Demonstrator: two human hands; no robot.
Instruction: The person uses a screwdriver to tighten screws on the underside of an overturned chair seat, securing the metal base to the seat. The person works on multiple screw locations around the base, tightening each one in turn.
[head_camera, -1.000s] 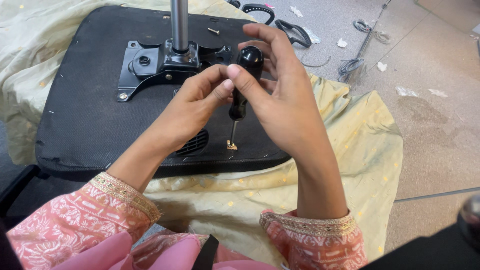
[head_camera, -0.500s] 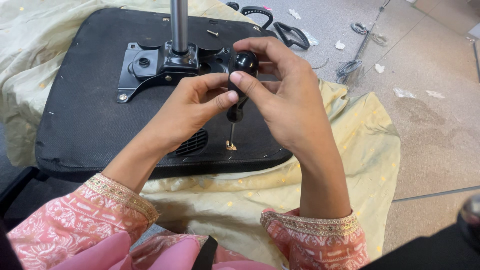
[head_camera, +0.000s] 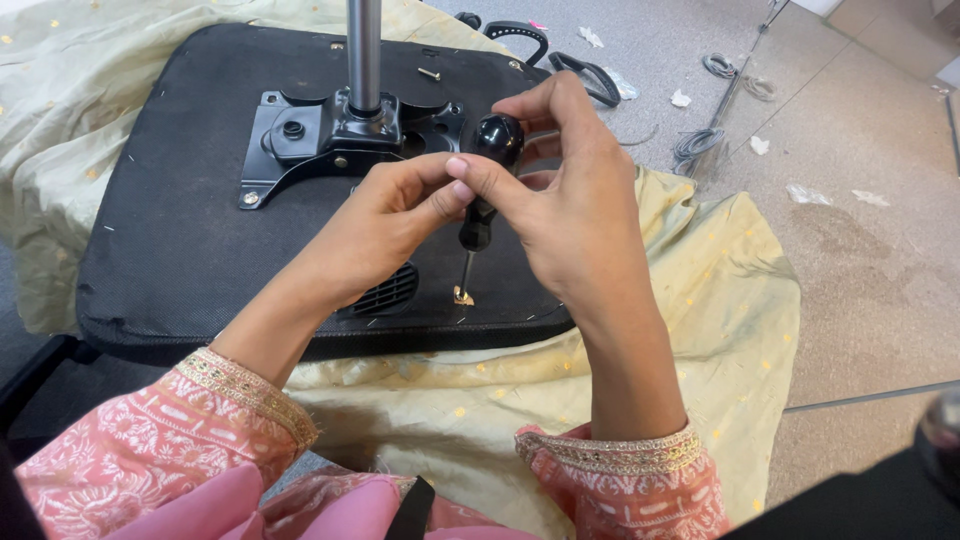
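the right hand (head_camera: 570, 190) wraps its fingers around the round black handle of a screwdriver (head_camera: 485, 175), gripping it from above; the left hand (head_camera: 400, 215) pinches the same tool lower on the handle with thumb and fingertips; the screwdriver stands nearly upright, its thin shaft running down to a brass-coloured screw (head_camera: 463, 296) on the black seat underside (head_camera: 170, 250); just beside the screw sits a small slotted vent (head_camera: 385, 292); behind the hands a black metal plate (head_camera: 330, 135) carries a steel column (head_camera: 363, 50); the seat rests on pale yellow cloth (head_camera: 720, 290) spread over a grey floor (head_camera: 860, 250).
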